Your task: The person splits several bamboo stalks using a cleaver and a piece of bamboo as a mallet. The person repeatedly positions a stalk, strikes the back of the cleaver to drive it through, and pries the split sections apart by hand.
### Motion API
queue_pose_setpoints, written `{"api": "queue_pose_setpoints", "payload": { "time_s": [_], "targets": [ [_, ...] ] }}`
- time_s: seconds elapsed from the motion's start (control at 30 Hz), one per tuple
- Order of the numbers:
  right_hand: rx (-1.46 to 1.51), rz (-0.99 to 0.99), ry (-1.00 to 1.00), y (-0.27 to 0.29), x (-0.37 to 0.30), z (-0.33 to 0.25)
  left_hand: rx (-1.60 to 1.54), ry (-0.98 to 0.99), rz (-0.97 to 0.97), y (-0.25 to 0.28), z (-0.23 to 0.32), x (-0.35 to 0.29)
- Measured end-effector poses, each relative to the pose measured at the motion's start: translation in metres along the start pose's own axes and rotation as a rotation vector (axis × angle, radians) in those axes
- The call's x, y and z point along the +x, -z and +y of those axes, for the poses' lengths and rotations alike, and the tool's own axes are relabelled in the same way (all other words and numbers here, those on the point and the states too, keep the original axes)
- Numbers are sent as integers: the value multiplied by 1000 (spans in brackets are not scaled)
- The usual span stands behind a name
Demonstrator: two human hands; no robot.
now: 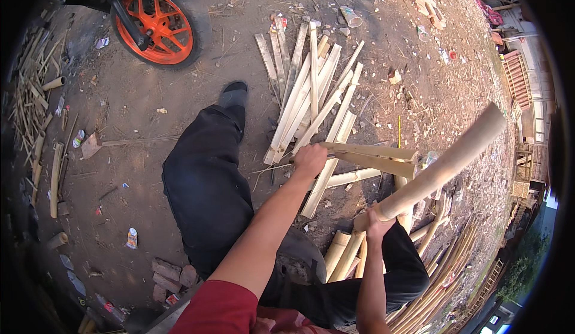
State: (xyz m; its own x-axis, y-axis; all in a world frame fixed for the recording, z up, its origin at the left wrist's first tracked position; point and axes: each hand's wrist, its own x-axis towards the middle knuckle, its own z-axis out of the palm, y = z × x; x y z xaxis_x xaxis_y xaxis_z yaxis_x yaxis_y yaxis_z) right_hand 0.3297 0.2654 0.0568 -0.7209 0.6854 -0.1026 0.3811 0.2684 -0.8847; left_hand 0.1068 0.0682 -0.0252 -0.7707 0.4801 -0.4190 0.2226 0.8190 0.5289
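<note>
My left hand [310, 159] is closed around what looks like a knife, mostly hidden by the fingers; a thin dark bit of it shows beside the bamboo. Right against that hand lies a split bamboo piece [383, 159], its two halves spread wider toward the right. My right hand [378, 223] grips the lower end of a thick wooden club [446, 160], which slants up to the far right. Beyond my left hand, several pale split bamboo strips [299, 106] lie in a loose heap on the dirt.
A motorbike's orange front wheel [157, 27] stands at the far left. Bamboo poles [338, 253] lie by my right leg, with long thin strips [449, 274] beyond. Broken bricks [168, 276] sit near left. Scrap bamboo [30, 94] lines the left edge; a plastic cup [351, 16] lies farther off.
</note>
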Motion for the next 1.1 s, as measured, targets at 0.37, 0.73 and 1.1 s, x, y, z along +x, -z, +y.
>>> {"api": "queue_pose_setpoints", "payload": {
  "time_s": [0.37,0.73,1.1],
  "targets": [
    [74,43,114,42,64,-127,2,74,3,5,-5,16],
    [-562,-255,-315,-46,-32,23,-61,57,21,-15,-12,16],
    [158,67,223,58,89,-123,-2,58,-10,-10,-19,26]
  ]
}}
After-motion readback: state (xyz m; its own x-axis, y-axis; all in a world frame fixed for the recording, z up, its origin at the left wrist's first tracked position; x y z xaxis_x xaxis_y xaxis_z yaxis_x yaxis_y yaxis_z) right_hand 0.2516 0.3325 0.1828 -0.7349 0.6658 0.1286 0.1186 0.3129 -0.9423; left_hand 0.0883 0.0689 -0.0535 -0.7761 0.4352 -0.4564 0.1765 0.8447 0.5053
